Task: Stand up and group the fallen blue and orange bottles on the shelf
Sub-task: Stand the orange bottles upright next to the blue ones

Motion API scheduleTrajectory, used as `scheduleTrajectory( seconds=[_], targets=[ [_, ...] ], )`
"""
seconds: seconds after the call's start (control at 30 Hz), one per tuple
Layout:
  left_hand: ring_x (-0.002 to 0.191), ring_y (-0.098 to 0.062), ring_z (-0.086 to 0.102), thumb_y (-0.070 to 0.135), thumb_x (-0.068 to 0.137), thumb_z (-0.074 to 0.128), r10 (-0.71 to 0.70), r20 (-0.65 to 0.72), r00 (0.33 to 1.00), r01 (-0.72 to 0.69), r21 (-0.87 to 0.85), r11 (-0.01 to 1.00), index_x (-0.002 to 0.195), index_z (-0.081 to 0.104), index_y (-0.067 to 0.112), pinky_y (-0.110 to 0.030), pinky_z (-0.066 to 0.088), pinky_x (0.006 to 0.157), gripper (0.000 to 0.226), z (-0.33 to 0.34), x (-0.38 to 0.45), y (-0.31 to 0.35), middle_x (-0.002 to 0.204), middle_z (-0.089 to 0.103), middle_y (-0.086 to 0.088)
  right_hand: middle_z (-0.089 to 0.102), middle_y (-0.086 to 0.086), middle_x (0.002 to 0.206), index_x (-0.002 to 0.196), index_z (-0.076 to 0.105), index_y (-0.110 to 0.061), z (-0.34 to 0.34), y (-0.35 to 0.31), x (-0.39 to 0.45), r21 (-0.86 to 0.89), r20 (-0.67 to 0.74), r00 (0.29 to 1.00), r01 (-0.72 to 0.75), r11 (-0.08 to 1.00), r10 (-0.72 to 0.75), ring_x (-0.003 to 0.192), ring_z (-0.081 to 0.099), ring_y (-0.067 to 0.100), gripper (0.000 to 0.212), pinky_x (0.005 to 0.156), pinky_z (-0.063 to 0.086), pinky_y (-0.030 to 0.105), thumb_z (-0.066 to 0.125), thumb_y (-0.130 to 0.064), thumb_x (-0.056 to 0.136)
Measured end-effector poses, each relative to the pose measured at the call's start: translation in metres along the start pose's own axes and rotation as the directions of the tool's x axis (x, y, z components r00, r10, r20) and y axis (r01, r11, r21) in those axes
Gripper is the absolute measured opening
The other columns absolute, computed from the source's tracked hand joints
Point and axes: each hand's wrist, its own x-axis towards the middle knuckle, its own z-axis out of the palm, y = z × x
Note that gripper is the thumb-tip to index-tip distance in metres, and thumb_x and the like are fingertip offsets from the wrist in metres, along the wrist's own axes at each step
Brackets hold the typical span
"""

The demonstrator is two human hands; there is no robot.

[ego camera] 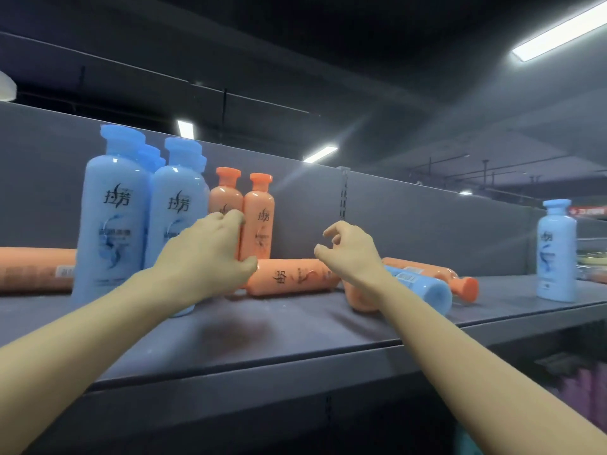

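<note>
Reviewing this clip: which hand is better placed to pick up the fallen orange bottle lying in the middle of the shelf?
Right. The right hand hovers empty, fingers loosely curled, directly over the fallen orange bottle. The left hand is busy against the standing orange bottles.

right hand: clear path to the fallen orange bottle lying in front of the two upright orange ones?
Probably yes. The right hand hovers open just above that fallen orange bottle, with nothing between them. The left hand is at the bottle's left end, by the upright orange bottles, so it may crowd that side.
</note>
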Motion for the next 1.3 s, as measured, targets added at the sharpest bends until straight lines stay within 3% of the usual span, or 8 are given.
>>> scheduleTrajectory(
  seconds=[0.13,0.33,0.47,0.57,0.67,0.9,1.17,1.3],
  targets=[
    [0.113,-0.027,0.051,0.035,0.084,0.054,0.067,0.086,0.994,-0.071,0.042,0.997,0.13,0.039,0.015,-0.042,0.046,0.09,0.053,0.014,0.009,0.027,0.121,0.052,-0.003,0.062,0.01,0.11,0.119,0.057,-0.015,0.003,0.011,0.002,-0.038,-0.007,1.0,0.01,0.999,-0.01,0.116,0.05,0.026,0.039,0.094,0.042,0.032,0.056,-0.026,0.082],
    [0.116,-0.027,0.05,0.039,0.085,0.053,0.118,0.17,0.978,-0.126,0.037,0.991,0.133,0.033,0.014,-0.039,0.045,0.087,0.058,0.036,0.024,0.056,0.126,0.049,-0.004,0.053,0.012,0.123,0.116,0.051,-0.012,-0.001,0.028,0.009,-0.18,0.008,0.996,-0.081,0.98,0.084,0.118,0.042,0.034,0.035,0.08,0.03,0.033,0.054,-0.026,0.084],
    [0.116,-0.029,0.05,0.037,0.086,0.053,0.111,0.215,0.97,-0.128,0.07,0.989,0.132,0.033,0.014,-0.034,0.04,0.079,0.055,0.053,0.034,0.064,0.127,0.047,-0.006,0.05,0.018,0.123,0.117,0.045,-0.006,-0.007,0.039,0.01,-0.148,0.069,0.979,-0.179,0.973,0.191,0.121,0.042,0.037,0.034,0.092,0.036,0.038,0.049,-0.026,0.089],
    [0.114,-0.031,0.052,0.032,0.087,0.051,0.103,0.25,0.963,-0.132,0.1,0.986,0.131,0.034,0.013,-0.035,0.042,0.08,0.052,0.066,0.041,0.069,0.125,0.046,-0.007,0.05,0.012,0.101,0.118,0.045,-0.011,-0.009,0.046,0.016,-0.192,0.119,0.969,-0.191,0.963,0.216,0.114,0.051,0.036,0.036,0.079,0.041,0.034,0.05,-0.023,0.084],
    [0.111,-0.031,0.053,0.034,0.087,0.052,0.1,0.284,0.954,-0.137,0.114,0.984,0.131,0.034,0.013,-0.035,0.041,0.077,0.052,0.078,0.049,0.072,0.122,0.046,-0.008,0.048,0.004,0.093,0.107,0.047,-0.015,-0.008,0.046,0.028,-0.216,0.158,0.952,-0.224,0.95,0.261,0.102,0.054,0.03,0.029,0.074,0.039,0.032,0.054,-0.027,0.082],
    [0.114,-0.029,0.052,0.035,0.086,0.054,0.119,0.298,0.947,-0.155,0.099,0.983,0.132,0.033,0.014,-0.036,0.043,0.082,0.055,0.09,0.063,0.067,0.126,0.046,-0.007,0.056,0.006,0.105,0.112,0.04,-0.019,0.01,0.042,0.054,-0.316,0.235,0.918,-0.237,0.919,0.318,0.088,0.049,0.031,0.056,0.068,0.036,0.034,0.07,-0.035,0.067],
    [0.115,-0.029,0.051,0.035,0.086,0.053,0.12,0.287,0.95,-0.164,0.136,0.977,0.132,0.034,0.015,-0.036,0.043,0.084,0.054,0.088,0.064,0.058,0.125,0.047,-0.007,0.056,0.01,0.113,0.114,0.04,-0.019,0.016,0.048,0.055,-0.318,0.18,0.952,-0.182,0.93,0.248,0.098,0.054,0.034,0.053,0.069,0.036,0.034,0.065,-0.024,0.067],
    [0.116,-0.029,0.051,0.037,0.087,0.053,0.119,0.295,0.948,-0.167,0.142,0.976,0.133,0.034,0.015,-0.037,0.043,0.085,0.055,0.087,0.063,0.057,0.125,0.047,-0.006,0.054,0.009,0.11,0.11,0.039,-0.021,0.015,0.051,0.053,-0.28,0.184,0.957,-0.168,0.945,0.224,0.092,0.051,0.033,0.044,0.07,0.037,0.034,0.061,-0.023,0.072]
  ],
)
